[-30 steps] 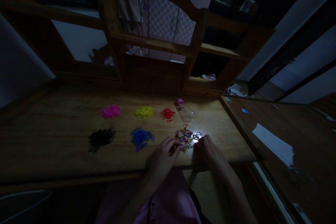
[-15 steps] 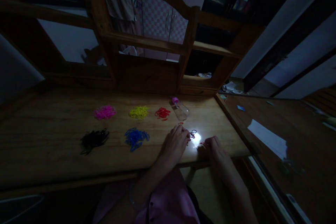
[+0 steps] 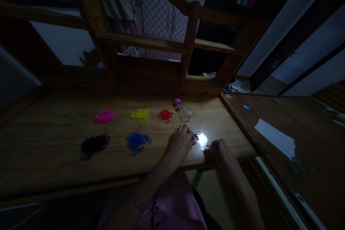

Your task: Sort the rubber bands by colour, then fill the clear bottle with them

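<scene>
My left hand point(image 3: 182, 139) rests on the wooden desk with its fingers curled together. What its fingertips press or hold is hidden. Dark loops point(image 3: 197, 135), which look like small rubber bands, lie just right of those fingers, beside a bright patch of light. My right hand point(image 3: 223, 151) is at the desk's front edge, pinching a small red rubber band point(image 3: 208, 146) whose end sticks out to the left. Farther left lie piles of bands: red point(image 3: 165, 115), yellow point(image 3: 140, 115), blue point(image 3: 137, 142), pink point(image 3: 105, 116) and black point(image 3: 94, 145).
A clear bottle with a pink cap point(image 3: 184, 111) lies on its side behind my left hand. Wooden shelving point(image 3: 145, 75) rises along the desk's back. To the right, a lower brown surface carries white paper point(image 3: 275, 137) and a small blue card point(image 3: 247, 107).
The view has shifted slightly, so the piles appear a little farther left. Both hands stay nearly in place, and the right still pinches the red band.
</scene>
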Demonstrator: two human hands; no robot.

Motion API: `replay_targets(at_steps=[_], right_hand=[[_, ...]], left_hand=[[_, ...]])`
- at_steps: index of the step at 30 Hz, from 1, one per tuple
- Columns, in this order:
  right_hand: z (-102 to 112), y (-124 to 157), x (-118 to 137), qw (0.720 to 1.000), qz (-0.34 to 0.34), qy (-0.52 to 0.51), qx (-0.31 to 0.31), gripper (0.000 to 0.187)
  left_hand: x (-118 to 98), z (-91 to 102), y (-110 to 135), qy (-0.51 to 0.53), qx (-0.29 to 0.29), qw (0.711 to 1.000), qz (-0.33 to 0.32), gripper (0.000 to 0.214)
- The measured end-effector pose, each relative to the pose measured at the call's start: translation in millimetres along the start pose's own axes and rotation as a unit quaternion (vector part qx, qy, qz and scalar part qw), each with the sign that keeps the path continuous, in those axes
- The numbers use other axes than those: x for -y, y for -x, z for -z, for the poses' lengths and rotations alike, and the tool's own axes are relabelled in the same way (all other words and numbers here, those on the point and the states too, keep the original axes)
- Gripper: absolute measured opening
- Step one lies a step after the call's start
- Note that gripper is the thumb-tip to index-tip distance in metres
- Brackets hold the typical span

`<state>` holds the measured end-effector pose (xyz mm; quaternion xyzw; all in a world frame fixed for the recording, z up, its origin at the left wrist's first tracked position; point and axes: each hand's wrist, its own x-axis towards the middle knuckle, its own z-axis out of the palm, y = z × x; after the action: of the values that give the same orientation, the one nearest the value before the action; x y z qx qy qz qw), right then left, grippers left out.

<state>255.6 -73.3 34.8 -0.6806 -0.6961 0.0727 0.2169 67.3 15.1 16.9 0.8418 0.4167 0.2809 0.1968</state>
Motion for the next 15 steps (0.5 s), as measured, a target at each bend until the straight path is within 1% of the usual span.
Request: replay_targets(at_steps=[2,4,6,8,12,15], right_hand=[[5.7,1.3,3.8,1.0,0.002,-0.002,0.007,0.013],[8.7,2.6,3.6,1.0,-0.002,-0.005,0.014,0.015],[7.9,3.4,0.0,1.0,-0.012,-0.009,0.016,0.015],[4.3,3.7,-4.2,1.0,-0.022,-0.01,0.015,0.014],[-0.7,2.8,-6.2,0.999,-0.028,-0.007,0.018,0.014],[1.9,2.5,-2.4,0.999,-0.026,-0.006,0.022,0.014]], left_hand=[[-0.4,4.3,0.7,0.018,0.001,1.0,0.004,0.01],[-1.0,12.8,1.9,0.039,0.003,0.999,0.008,0.01],[-1.6,20.5,3.3,0.055,0.008,0.998,-0.002,0.009],[-1.6,23.3,4.7,0.063,0.016,0.998,-0.017,0.007],[1.1,14.4,8.4,0.041,0.038,0.998,-0.036,0.008],[3.4,6.1,10.8,0.0,0.048,0.997,-0.057,0.009]])
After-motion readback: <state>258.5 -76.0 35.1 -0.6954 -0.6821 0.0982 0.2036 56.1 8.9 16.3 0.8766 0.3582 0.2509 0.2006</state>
